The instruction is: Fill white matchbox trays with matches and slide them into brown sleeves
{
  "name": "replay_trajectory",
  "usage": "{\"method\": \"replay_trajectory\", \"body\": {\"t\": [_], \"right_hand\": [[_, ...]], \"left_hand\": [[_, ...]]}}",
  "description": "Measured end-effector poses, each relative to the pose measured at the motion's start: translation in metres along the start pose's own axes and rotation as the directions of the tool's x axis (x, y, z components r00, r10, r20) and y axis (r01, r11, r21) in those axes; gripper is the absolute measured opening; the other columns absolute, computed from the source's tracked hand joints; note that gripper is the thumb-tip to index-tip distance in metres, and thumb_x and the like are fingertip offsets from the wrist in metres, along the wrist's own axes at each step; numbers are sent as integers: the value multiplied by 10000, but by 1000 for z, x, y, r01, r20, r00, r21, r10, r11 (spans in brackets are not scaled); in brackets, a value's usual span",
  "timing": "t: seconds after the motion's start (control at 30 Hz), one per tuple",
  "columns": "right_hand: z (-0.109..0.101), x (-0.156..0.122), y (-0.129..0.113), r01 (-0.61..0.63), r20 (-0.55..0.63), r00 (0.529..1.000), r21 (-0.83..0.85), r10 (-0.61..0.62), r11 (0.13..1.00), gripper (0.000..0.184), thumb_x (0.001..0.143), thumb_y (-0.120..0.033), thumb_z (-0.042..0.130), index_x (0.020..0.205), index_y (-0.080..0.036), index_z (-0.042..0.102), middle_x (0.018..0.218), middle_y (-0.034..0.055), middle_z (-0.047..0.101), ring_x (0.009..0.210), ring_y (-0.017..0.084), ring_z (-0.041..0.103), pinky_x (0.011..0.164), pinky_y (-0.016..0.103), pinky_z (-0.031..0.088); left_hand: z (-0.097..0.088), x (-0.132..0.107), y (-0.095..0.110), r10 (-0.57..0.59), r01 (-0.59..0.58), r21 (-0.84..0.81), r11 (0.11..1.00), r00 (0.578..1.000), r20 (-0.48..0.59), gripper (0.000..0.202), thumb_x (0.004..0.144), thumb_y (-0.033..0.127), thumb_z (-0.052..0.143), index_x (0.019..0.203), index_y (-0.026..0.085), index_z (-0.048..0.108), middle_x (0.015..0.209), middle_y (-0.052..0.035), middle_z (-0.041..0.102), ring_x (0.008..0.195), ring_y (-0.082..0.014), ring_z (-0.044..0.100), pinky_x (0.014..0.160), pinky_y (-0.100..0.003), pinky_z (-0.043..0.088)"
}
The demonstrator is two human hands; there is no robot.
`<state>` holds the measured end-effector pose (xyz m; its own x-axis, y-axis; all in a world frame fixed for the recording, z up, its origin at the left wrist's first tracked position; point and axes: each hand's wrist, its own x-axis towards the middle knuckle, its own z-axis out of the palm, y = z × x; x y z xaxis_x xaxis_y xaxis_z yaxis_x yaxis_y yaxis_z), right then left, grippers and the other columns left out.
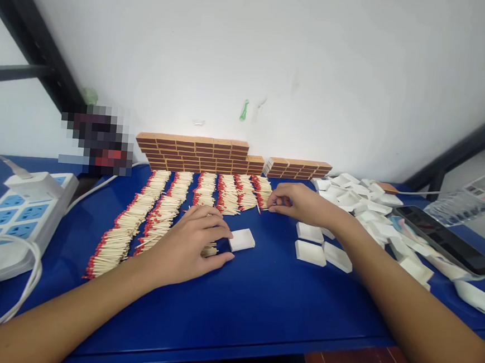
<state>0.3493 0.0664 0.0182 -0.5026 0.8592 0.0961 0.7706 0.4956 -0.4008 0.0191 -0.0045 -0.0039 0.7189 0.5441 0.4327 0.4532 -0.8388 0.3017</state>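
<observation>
My left hand (191,243) rests on the blue table (258,306), fingers curled over a small bundle of matches (209,250), right beside a white matchbox tray (242,239). My right hand (297,204) reaches to the back, thumb and fingers pinched on matches at the right end of the rows of red-tipped matches (173,209). These rows run from the table's left side toward the back. Three white trays (323,248) lie just in front of my right forearm.
A wall of stacked brown matchbox sleeves (198,154) lines the back by the white wall. A heap of white trays (362,205) sits right, with a dark phone (445,238) and a white mouse (479,298). A white power strip (10,222) with cables lies left.
</observation>
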Motion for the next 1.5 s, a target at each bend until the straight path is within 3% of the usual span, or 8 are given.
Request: {"method": "replay_trajectory", "body": {"t": [0.33, 0.53, 0.7, 0.87, 1.03, 1.2, 1.33, 1.5], "right_hand": [[1, -1, -4, -20, 81, 996, -74, 26, 997, 158, 942, -308, 623, 911, -195, 728, 873, 63, 696, 738, 195, 592, 672, 322, 430], [-2, -10, -48, 89, 55, 994, 18, -90, 996, 202, 1007, -370, 615, 927, -209, 706, 848, 35, 672, 732, 179, 567, 655, 306, 409], [14, -18, -83, 189, 73, 978, 67, -194, 980, 127, 1020, -286, 639, 932, -209, 687, 884, 24, 673, 771, 166, 581, 694, 291, 422], [29, -23, -97, 205, 140, 967, 57, -211, 977, 71, 1010, -204, 646, 955, -194, 689, 977, 44, 699, 823, 168, 626, 734, 293, 445], [15, -17, -77, 198, 32, 979, 34, -199, 980, 163, 1039, -330, 620, 990, -214, 724, 875, 29, 697, 754, 172, 605, 697, 302, 435], [-5, -8, -25, 9, -157, 987, -169, -36, 986, 169, 979, -281, 593, 951, -195, 736, 882, 75, 692, 753, 208, 618, 684, 330, 425], [-8, -5, -4, -18, -66, 998, -124, 9, 992, 166, 929, -352, 655, 919, -214, 747, 863, 69, 700, 761, 223, 628, 685, 337, 437], [1, -2, -4, -17, -17, 1000, -97, 15, 995, 211, 924, -387, 654, 891, -212, 767, 872, 73, 692, 766, 217, 621, 700, 339, 441]], "left_hand": [[0, 0, 0, -26, 26, 4, 1000, 1000, -12, 231, 935, 367, 812, 1097, 217, 745, 1104, -59, 788, 1196, -295, 642, 1076, -476, 487], [4, -1, 3, -112, 113, 14, 994, 993, -37, 644, 904, 391, 842, 1472, 223, 589, 1151, -85, 780, 1201, -305, 651, 1090, -510, 492], [7, 1, 4, -104, 104, -8, 995, 993, -63, 582, 896, 319, 843, 1420, 210, 614, 1117, -56, 792, 1138, -284, 679, 1046, -480, 515], [6, 1, 5, -85, 87, 10, 996, 990, -114, 554, 894, 311, 830, 1399, 199, 631, 1155, -82, 763, 1114, -276, 693, 1009, -465, 538], [4, -1, 4, -77, 79, 9, 997, 992, -102, 541, 907, 324, 820, 1401, 225, 623, 1101, -55, 788, 1109, -281, 698, 1029, -489, 522], [2, -2, -1, -69, 68, -10, 998, 991, -112, 535, 924, 291, 803, 1419, 240, 605, 1103, -35, 798, 1140, -271, 687, 1043, -484, 516], [0, -1, -2, -78, 77, -10, 997, 992, -97, 517, 932, 299, 792, 1414, 244, 613, 1095, -36, 797, 1153, -278, 678, 1046, -489, 518], [-2, 0, -3, -100, 100, -6, 995, 991, -91, 501, 938, 312, 782, 1410, 251, 627, 1119, -48, 787, 1175, -283, 665, 1060, -486, 516]]}}
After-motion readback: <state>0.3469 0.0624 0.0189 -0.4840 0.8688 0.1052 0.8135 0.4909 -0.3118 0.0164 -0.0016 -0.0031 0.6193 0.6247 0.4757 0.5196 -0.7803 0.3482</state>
